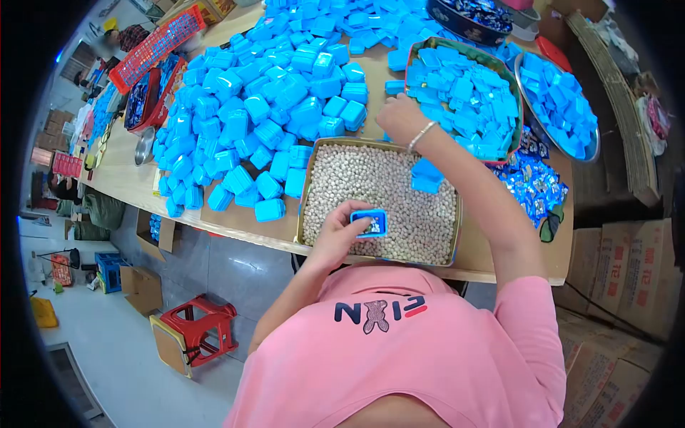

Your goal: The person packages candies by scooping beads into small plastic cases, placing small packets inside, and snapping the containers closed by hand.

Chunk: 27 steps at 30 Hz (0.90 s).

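Left hand (338, 232) grips small open blue box (384, 224), long axis crosswise, over near part of pellet tray (307, 192). Right hand (402, 118) farther out, by tray's far rim, fingers hidden, cannot tell grip; basin of blue pieces (407, 75) just rightward, box heap (258, 108) leftward.

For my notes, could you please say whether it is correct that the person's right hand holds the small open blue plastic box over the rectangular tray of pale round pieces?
Not quite: the head view shows the left hand, not the right hand, holding the small open blue plastic box over the rectangular tray of pale round pieces.
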### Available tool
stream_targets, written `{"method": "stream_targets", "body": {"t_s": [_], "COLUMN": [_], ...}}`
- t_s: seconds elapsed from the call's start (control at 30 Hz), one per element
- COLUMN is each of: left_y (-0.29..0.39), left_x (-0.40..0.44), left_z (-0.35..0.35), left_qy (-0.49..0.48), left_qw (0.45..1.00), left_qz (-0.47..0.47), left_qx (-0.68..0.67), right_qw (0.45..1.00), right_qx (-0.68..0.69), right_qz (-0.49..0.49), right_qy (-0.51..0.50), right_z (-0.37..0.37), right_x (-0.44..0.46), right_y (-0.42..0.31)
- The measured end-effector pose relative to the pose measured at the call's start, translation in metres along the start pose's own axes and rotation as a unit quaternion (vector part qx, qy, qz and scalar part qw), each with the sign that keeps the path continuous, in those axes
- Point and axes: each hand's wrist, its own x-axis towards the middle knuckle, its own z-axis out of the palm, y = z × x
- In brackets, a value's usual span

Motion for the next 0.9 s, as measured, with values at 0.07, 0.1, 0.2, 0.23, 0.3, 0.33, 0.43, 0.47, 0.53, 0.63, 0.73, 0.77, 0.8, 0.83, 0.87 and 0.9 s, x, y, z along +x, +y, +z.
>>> {"method": "stream_targets", "body": {"t_s": [0.07,0.1,0.2,0.23,0.3,0.33,0.43,0.47,0.53,0.63,0.73,0.77,0.8,0.83,0.87,0.9], "left_y": [-0.002,-0.002,-0.004,-0.004,-0.003,-0.002,0.001,0.002,0.002,0.004,0.006,0.004,0.002,0.001,0.000,-0.001], "left_x": [0.001,0.000,0.003,0.005,0.006,0.006,0.008,0.009,0.004,0.000,0.001,0.002,0.003,0.004,0.004,0.003], "left_z": [-0.002,-0.002,-0.003,-0.003,-0.003,-0.003,-0.001,0.000,-0.002,-0.002,-0.001,-0.001,-0.002,-0.003,-0.003,-0.002], "left_qy": [-0.001,0.001,0.008,0.008,0.005,0.004,-0.008,-0.011,-0.004,-0.005,-0.025,-0.026,-0.029,-0.033,-0.038,-0.033], "left_qw": [1.000,1.000,0.999,0.999,0.999,1.000,1.000,0.999,0.998,0.998,0.997,0.998,0.998,0.998,0.999,0.999], "left_qz": [0.014,0.019,0.031,0.031,0.020,0.013,-0.001,-0.004,-0.011,0.006,0.029,0.031,0.032,0.032,0.032,0.030], "left_qx": [0.006,0.001,-0.020,-0.028,-0.028,-0.027,-0.030,-0.037,-0.055,-0.065,-0.065,-0.055,-0.044,-0.031,-0.019,-0.009], "right_qw": [0.993,0.999,0.986,0.981,0.947,0.950,0.895,0.896,0.860,0.876,0.877,0.880,0.882,0.882,0.882,0.882], "right_qx": [-0.038,-0.021,0.031,0.032,0.072,0.043,0.006,0.008,0.039,0.135,0.218,0.221,0.223,0.225,0.227,0.227], "right_qz": [0.005,0.001,-0.019,0.056,0.152,0.245,0.435,0.434,0.496,0.450,0.414,0.403,0.392,0.383,0.375,0.368], "right_qy": [-0.108,-0.039,0.163,0.183,0.274,0.188,0.100,0.095,0.117,0.108,0.108,0.124,0.139,0.155,0.171,0.188], "right_z": [0.003,0.007,0.018,0.011,0.003,0.005,0.029,0.037,0.053,0.064,0.065,0.065,0.065,0.066,0.067,0.067], "right_x": [0.016,0.018,0.013,0.007,-0.014,-0.024,-0.046,-0.049,-0.051,-0.064,-0.072,-0.074,-0.078,-0.083,-0.089,-0.096], "right_y": [0.004,0.006,0.016,0.025,0.054,0.068,0.102,0.109,0.111,0.126,0.132,0.130,0.127,0.123,0.119,0.114]}}
